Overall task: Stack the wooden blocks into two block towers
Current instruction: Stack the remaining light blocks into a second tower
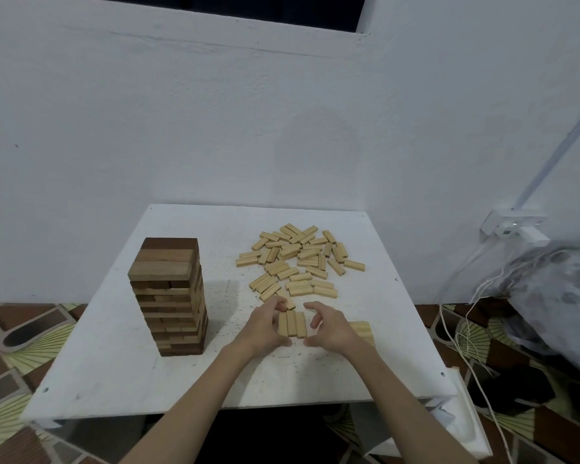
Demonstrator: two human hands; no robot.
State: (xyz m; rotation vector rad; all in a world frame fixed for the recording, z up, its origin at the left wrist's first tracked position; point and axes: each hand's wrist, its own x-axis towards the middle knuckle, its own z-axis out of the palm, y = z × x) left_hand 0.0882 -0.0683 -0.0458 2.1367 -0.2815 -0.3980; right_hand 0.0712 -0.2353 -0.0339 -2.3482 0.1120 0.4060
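Observation:
A tall tower of dark and mid-brown wooden blocks (169, 296) stands on the left of the white table (114, 363). Many loose pale blocks (298, 259) lie scattered at the back right. Three pale blocks (292, 324) lie side by side flat on the table in front of that heap. My left hand (265, 324) cups their left side, fingers curved and touching the row. My right hand (329, 326) curves around their right side, with a small gap to the blocks. A further pale block (360, 329) lies partly hidden behind my right hand.
The table's back edge meets a white wall. A wall socket with a plug (513, 227) and white cables (462, 343) are at the right, beside a patterned grey bundle of cloth (556, 296). Patterned floor (10, 333) surrounds the table.

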